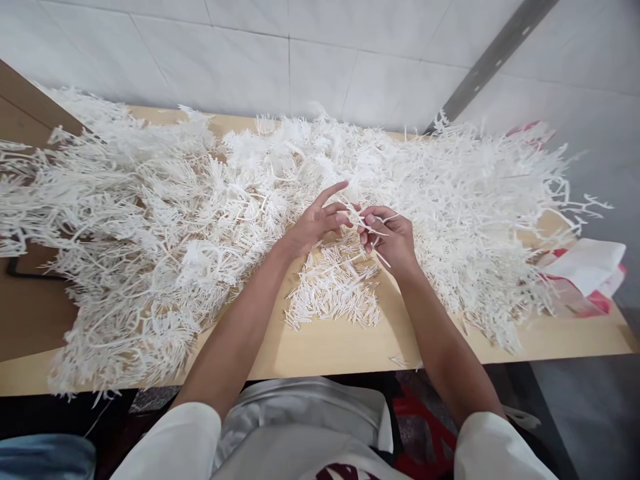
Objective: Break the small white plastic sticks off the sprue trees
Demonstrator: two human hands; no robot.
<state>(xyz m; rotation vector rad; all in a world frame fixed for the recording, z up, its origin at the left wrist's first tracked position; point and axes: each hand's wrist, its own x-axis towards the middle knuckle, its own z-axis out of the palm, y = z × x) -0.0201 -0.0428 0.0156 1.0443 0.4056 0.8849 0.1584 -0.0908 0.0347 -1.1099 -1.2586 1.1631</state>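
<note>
My left hand (320,223) and my right hand (390,237) meet over the middle of a light wooden table (330,347). Together they hold a small white plastic sprue piece (361,219) with thin branching sticks. The left index finger points up and away. Just below the hands lies a small heap of loose short white sticks (335,287). A big tangled mass of white branched plastic sprues (150,220) covers the table from left to right behind and beside the hands.
A white and red plastic bag (585,273) lies at the table's right end. White tiled wall stands behind the table. A brown board (30,313) adjoins on the left. A shiny bag (305,413) sits on my lap below the table edge.
</note>
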